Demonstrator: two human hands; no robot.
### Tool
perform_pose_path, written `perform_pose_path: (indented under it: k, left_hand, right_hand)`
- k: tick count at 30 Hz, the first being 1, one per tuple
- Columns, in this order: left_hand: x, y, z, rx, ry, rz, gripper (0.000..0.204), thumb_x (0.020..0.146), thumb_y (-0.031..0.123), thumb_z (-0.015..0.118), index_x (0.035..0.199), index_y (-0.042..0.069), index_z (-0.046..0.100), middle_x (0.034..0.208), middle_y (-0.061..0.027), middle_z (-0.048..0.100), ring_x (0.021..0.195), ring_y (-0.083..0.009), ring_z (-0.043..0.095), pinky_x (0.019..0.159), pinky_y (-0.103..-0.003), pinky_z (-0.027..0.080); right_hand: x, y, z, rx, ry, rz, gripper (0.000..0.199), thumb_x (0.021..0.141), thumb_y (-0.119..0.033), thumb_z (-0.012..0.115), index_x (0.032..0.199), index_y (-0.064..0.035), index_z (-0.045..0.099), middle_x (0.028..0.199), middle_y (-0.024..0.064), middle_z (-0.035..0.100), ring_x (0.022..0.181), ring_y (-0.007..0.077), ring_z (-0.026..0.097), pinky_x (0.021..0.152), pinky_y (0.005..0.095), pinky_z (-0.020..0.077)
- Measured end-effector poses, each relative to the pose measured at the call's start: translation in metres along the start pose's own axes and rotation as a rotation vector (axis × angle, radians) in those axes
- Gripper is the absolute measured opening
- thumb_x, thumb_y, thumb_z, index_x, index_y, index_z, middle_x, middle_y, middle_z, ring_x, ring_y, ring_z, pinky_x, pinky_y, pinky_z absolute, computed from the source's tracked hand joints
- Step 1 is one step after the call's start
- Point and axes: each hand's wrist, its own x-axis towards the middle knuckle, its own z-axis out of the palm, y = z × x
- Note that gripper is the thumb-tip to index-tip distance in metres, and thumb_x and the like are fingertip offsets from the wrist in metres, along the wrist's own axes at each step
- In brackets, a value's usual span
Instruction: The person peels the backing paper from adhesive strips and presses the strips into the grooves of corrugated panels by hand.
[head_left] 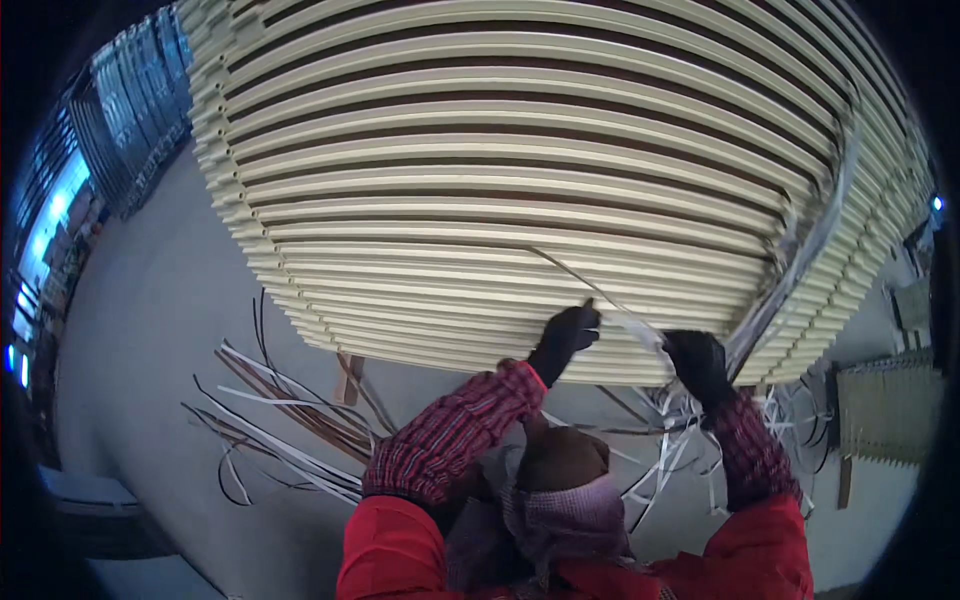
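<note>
A large stack of cream-coloured ridged slats or panels fills the view in front of me. My right hand, in a black glove, is closed on the lower end of a thin strap near the stack's lower edge. From there the strap slants up to the left across the ridges, whitish and blurred close to the hand. My left hand, also gloved in black, is at the ridges just left of the strap. Its index finger points up and the others look partly bent, with nothing visible in them.
Crumpled clear plastic film runs along the stack's right side. Loose brown, white and black straps lie on the floor at left, with tangled white strips below the stack. A wooden block shows under its edge. More panels stand at right.
</note>
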Motion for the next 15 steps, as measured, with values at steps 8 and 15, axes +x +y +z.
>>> perform_pose_path:
  k: [8,15]
  left_hand:
    - [-0.039,0.009,0.091,-0.488,0.0,-0.184,0.055,0.082,0.056,0.054,0.113,0.01,0.046,0.104,-0.0113,0.053,0.102,-0.028,0.051,0.086,-0.047,0.041]
    - [-0.116,-0.112,0.218,0.123,-0.256,0.096,0.021,0.088,0.027,0.05,0.087,0.006,0.053,0.071,-0.0052,0.055,0.062,-0.0155,0.051,0.056,-0.031,0.041]
  right_hand:
    - [-0.571,0.108,-0.05,-0.273,-1.096,1.152,0.026,0.081,-0.017,0.054,0.104,-0.0051,0.06,0.099,0.0148,0.061,0.095,0.0312,0.058,0.083,0.0386,0.0455]
    - [-0.616,0.112,-0.066,-0.09,-0.907,1.23,0.032,0.087,-0.019,0.051,0.113,-0.0017,0.054,0.112,0.0177,0.056,0.107,0.0303,0.053,0.091,0.0378,0.041]
